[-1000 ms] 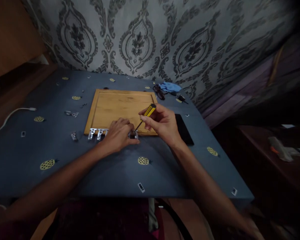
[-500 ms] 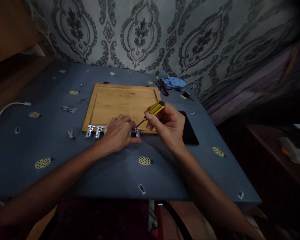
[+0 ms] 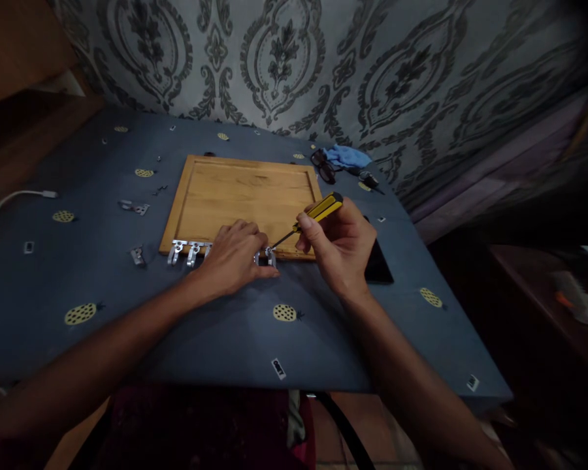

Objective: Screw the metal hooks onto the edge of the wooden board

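Note:
A framed wooden board [image 3: 247,199] lies flat, with several metal hinges [image 3: 194,252] along its near edge. My left hand [image 3: 235,258] is closed over that edge, fingers on top and thumb in front, pressing on a hinge [image 3: 270,256] near the middle; its palm hides part of the row. In my right hand [image 3: 340,245] is a yellow and black screwdriver [image 3: 325,207], pinched by the handle. The shaft slants down to the left, and its tip meets the hinge beside my left fingertips.
Two loose hinges [image 3: 138,255] and a few small screws [image 3: 159,189] lie left of the board. A black flat slab [image 3: 379,261] sits at its right. Sunglasses [image 3: 323,166] and a blue cloth [image 3: 347,156] are at the back right. A white cable [image 3: 24,194] enters from the left.
The screwdriver's handle has moved right and slightly up with my right hand, and its shaft leans lower. My left hand stays on the hinge. The view has shifted slightly.

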Action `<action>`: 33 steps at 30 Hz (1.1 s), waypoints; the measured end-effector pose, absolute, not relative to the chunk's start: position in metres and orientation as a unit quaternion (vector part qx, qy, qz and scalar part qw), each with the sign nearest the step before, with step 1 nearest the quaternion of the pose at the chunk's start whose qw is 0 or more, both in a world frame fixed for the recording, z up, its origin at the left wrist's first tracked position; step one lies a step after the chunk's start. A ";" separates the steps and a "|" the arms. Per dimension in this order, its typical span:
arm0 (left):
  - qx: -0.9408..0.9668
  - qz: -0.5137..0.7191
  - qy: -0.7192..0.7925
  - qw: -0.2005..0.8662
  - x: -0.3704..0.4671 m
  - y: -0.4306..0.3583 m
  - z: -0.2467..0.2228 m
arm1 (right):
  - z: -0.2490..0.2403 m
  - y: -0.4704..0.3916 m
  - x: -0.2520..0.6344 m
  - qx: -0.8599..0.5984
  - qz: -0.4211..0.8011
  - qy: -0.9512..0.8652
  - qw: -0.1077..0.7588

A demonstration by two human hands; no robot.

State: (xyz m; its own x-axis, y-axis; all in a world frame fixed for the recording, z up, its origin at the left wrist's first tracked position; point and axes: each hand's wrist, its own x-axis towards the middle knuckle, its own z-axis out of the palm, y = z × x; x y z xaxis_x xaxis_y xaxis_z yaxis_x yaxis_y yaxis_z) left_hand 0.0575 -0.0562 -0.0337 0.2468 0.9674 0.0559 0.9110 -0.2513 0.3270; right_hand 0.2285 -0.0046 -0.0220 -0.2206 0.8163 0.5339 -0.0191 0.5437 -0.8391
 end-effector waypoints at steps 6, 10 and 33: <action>0.783 0.120 0.600 0.113 0.057 -0.056 -0.033 | -0.021 -0.004 0.228 -0.300 0.380 -0.682 0.549; 0.782 0.117 0.601 0.113 0.057 -0.056 -0.034 | -0.020 -0.005 0.227 -0.298 0.383 -0.685 0.544; 0.783 0.127 0.601 0.098 0.058 -0.057 -0.036 | -0.019 -0.005 0.226 -0.284 0.353 -0.695 0.558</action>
State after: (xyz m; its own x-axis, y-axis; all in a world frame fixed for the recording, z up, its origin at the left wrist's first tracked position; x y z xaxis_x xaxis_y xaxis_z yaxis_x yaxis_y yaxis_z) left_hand 0.0575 -0.0566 -0.0357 0.2447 0.9663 0.0799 0.9166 -0.2574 0.3060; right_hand 0.2260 -0.0054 -0.0193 -0.2157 0.7887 0.5757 0.0010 0.5898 -0.8076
